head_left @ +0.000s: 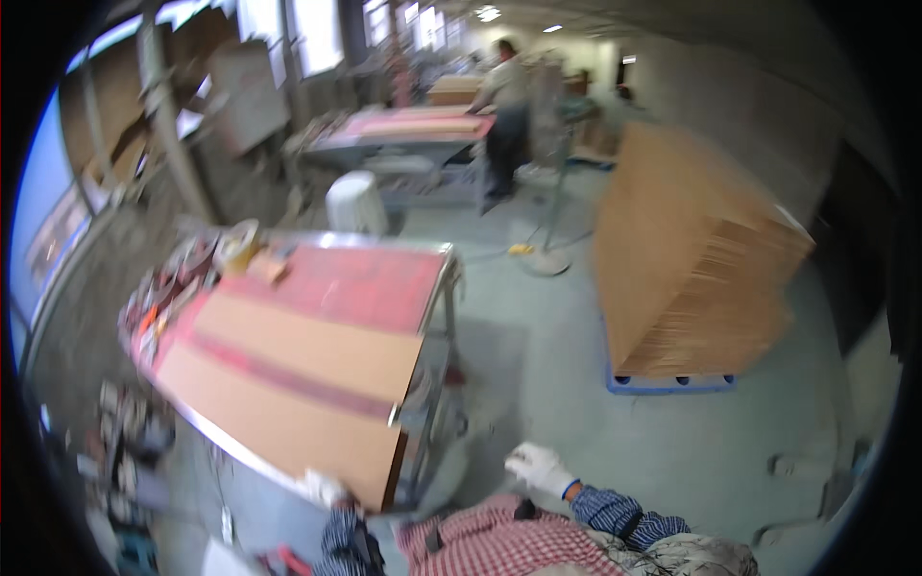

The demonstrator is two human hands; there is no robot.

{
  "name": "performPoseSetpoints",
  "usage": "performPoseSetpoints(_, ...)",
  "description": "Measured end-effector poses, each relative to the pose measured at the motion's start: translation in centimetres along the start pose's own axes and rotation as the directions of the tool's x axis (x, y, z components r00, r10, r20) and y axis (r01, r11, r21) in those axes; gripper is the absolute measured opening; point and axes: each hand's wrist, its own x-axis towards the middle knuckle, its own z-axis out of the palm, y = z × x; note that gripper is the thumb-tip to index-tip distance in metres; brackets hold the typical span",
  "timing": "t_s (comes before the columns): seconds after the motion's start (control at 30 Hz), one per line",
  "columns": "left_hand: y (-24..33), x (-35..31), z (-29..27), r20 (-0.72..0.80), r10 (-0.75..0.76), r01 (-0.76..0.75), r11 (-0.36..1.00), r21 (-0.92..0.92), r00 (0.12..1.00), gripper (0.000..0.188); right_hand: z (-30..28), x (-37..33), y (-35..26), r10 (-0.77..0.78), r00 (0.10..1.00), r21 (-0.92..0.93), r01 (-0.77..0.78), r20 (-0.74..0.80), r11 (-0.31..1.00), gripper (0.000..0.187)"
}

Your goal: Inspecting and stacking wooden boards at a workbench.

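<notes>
I find the nearest cardboard sheet [293, 422] lying on the red tabletop [370, 283], its edge at my blurred left hand [327, 488], grip indeterminable, my right hand [541, 468] empty, loosely curled; one-sided pulling could, I judge, skew or crease it.

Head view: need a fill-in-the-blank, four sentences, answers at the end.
The left hand and right hand both wear white ____. Nearer the brown sheet on the near table is the ____ hand. The tall brown stack stands on a pallet coloured ____. At the far table, the co-worker is ____, not seated.

Missing words: gloves; left; blue; standing.
</notes>
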Motion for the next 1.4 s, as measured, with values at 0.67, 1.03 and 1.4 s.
performPoseSetpoints(0.67,-4.3,-5.4,-11.8,0.608,-0.466,0.505,-0.340,-0.794,0.642,0.065,11.0,10.4,-11.3,-0.481,0.798,-0.481,0.602,0.362,0.637,0.033)
performPoseSetpoints(1.03,-4.5,-5.3,-12.4,0.598,-0.496,0.476,-0.362,-0.802,0.630,0.065,12.9,12.6,-11.0,-0.372,0.807,-0.551,0.587,0.458,0.593,0.032)
performPoseSetpoints(1.4,-4.5,-5.1,-12.2,0.617,-0.444,0.486,-0.382,-0.786,0.649,0.064,13.7,12.9,-10.6,-0.402,0.774,-0.610,0.633,0.489,0.477,0.027)
